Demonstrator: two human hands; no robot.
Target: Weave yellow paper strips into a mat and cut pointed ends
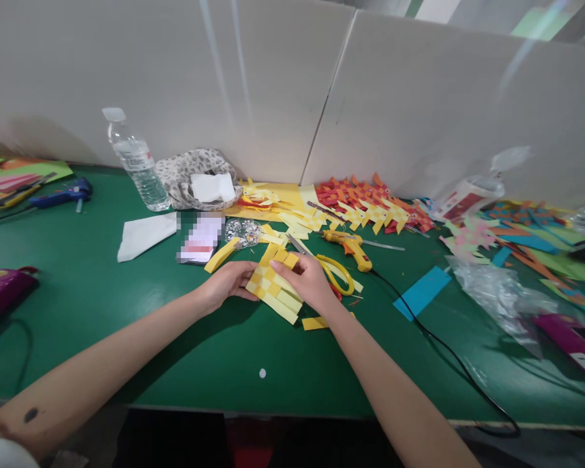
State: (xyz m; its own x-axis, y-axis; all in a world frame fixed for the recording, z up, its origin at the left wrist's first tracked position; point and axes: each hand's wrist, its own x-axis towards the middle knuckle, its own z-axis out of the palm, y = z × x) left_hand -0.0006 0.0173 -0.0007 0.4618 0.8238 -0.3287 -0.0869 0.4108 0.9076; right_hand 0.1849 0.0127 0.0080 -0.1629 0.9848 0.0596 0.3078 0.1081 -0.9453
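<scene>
While we are working the yellow woven paper piece [273, 289] near the middle of the green table [102, 305], both hands are closing on it from opposite sides. Our left hand [227, 281] is gripping the piece's edge at 9 o'clock, fingers curled under it. Our right hand [309, 278] is pinching the edge at 3 o'clock, with the index finger pressing on the weave's upper corner. Loose strip ends are sticking out toward 5 o'clock.

Yellow-handled scissors [338, 276] are lying just beside the right hand at 3 o'clock. A yellow glue gun [351, 247] is lying near at 2 o'clock, its black cord trailing off toward 5 o'clock. A small bag of googly eyes [242, 231] is sitting at 11 o'clock from the piece, next to a pixelated card [199, 239] whose print we are unable to read.

A water bottle [137, 166] is standing farther off at 10 o'clock, and its label is showing only as a pale band, too small to read. A pile of red and yellow woven pieces [370, 203] is lying at 1 o'clock. A purple device [0, 289], well apart at 9 o'clock, is carrying a white sticker, also illegible.
</scene>
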